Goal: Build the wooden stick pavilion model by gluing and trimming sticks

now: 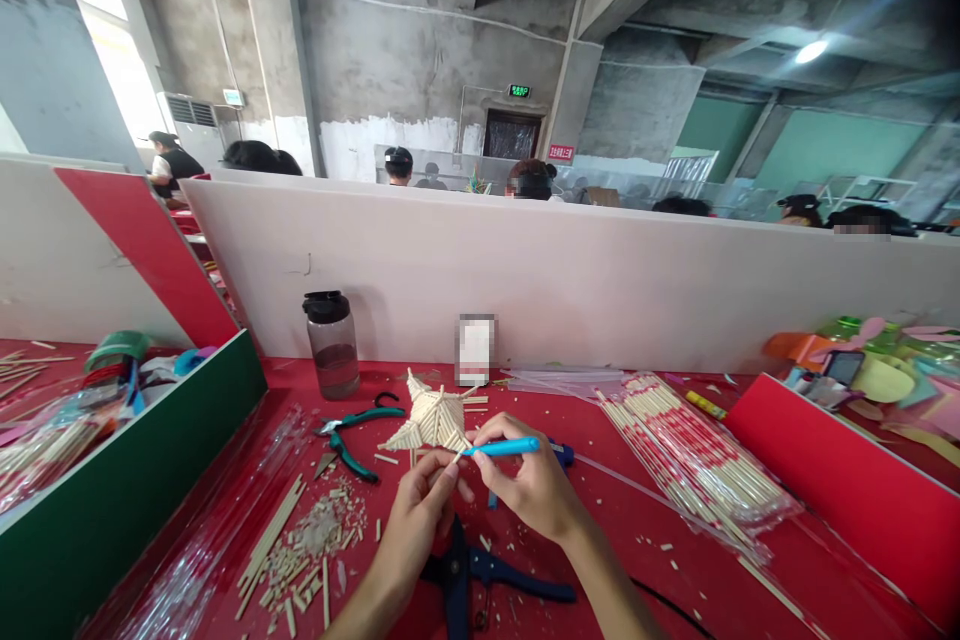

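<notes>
My left hand [424, 492] is closed, pinching a thin pale wooden stick [455, 460] between thumb and fingers. In my right hand [529, 480] is a light-blue pen [510, 446], its tip pointing left and close to the stick; whether it touches I cannot tell. Just beyond my fingertips lies a star [435, 418] built from short wooden sticks, with more sticks poking out beside it. A dark-blue cutter [459, 570] rests below my hands. Behind my right hand a dark-blue tool [561, 453] is mostly hidden.
Green-handled pliers [352, 445] lie left of the star, near cut stick pieces [319, 525]. A water bottle [332, 345] and a propped, blurred white item [476, 348] stand by the partition [562, 280]. Bundled red-and-cream sticks [682, 440] lie right, beside a red divider [847, 480].
</notes>
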